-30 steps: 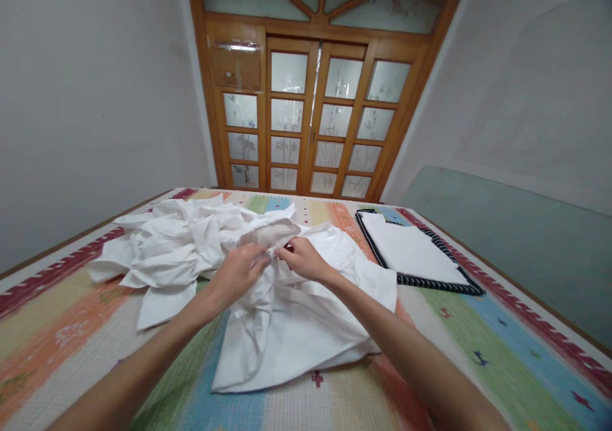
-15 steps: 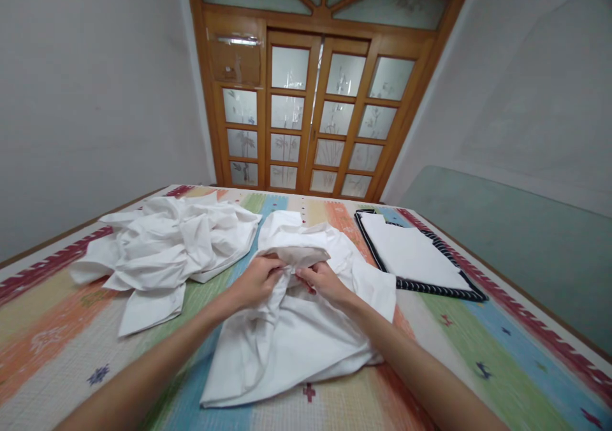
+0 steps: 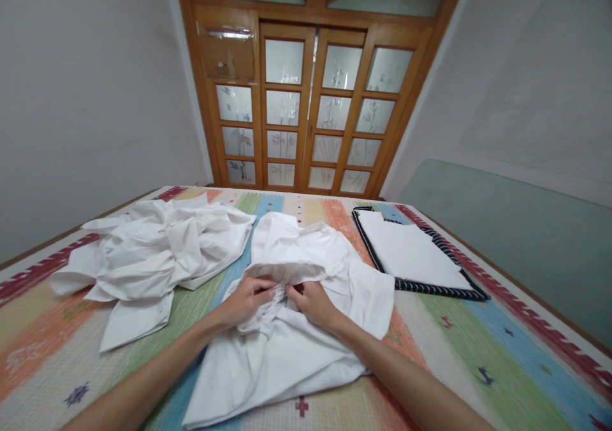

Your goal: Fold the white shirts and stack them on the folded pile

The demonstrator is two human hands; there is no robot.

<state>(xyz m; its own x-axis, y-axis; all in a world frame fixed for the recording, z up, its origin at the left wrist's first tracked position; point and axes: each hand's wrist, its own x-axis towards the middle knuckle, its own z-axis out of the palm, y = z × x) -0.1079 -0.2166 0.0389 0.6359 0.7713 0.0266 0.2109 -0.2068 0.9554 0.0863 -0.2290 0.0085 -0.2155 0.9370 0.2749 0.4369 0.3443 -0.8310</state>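
Observation:
A rumpled white garment [image 3: 287,367] lies in front of me on a striped, patterned cloth [image 3: 478,367]. Near its collar-like upper edge, my left hand [image 3: 251,300] pinches gathered fabric between thumb and fingers. Just to the right, my right hand [image 3: 313,303] grips the same garment, its fingertips partly tucked under a fold. The two hands are close together but apart. The garment's lower part spreads toward me, and its right side reaches past my right wrist.
A second crumpled white garment [image 3: 143,252] lies at the left. At the right, a folded white piece [image 3: 411,249] rests on a black striped item [image 3: 430,289]. A pale green panel [image 3: 507,227] stands along the right side, and wooden glazed doors [image 3: 310,99] are beyond.
Both hands have shifted slightly down and left, drawing the garment's gathered part with them. The upper edge now folds over more widely. The view has shifted a little.

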